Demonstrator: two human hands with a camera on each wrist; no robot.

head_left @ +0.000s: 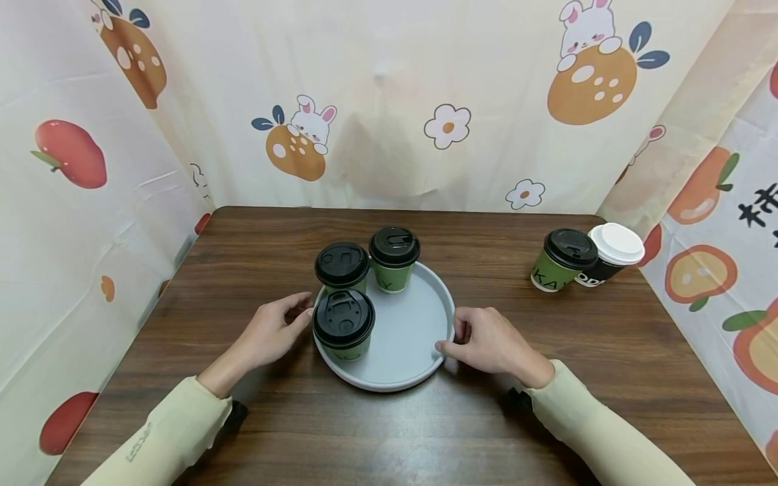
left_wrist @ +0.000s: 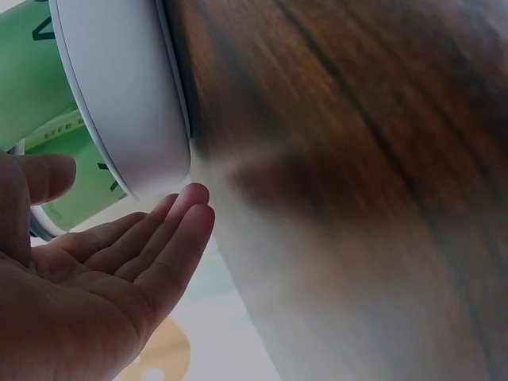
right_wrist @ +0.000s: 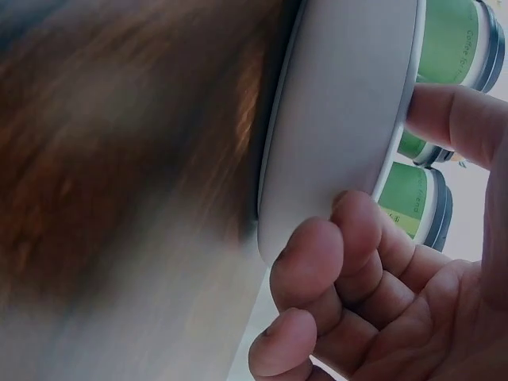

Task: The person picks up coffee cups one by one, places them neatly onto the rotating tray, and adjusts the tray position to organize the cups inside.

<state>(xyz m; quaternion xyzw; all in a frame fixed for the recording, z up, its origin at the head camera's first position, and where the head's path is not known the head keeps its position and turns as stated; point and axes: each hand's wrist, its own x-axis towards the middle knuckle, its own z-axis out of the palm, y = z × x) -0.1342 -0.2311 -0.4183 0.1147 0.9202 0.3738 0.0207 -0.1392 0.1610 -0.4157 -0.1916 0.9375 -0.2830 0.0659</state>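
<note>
A round, pale grey tray (head_left: 408, 337) lies on the wooden table between both hands. Three green paper cups with black lids stand on its left side: a front cup (head_left: 344, 324), one behind it (head_left: 342, 264), and one at the back (head_left: 394, 256). At the tray's left edge is my left hand (head_left: 271, 332), fingers extended and fingertips right at the side wall (left_wrist: 131, 87), thumb apart near the cups. My right hand (head_left: 491, 341) pinches the right edge, thumb on the rim and curled fingers (right_wrist: 309, 254) against the outer wall.
Toward the back right of the table (head_left: 486, 432) stand another green cup with a black lid (head_left: 556, 260) and a black cup with a white lid (head_left: 615, 248), side by side. A patterned curtain (head_left: 389, 155) hangs behind the table and along both sides.
</note>
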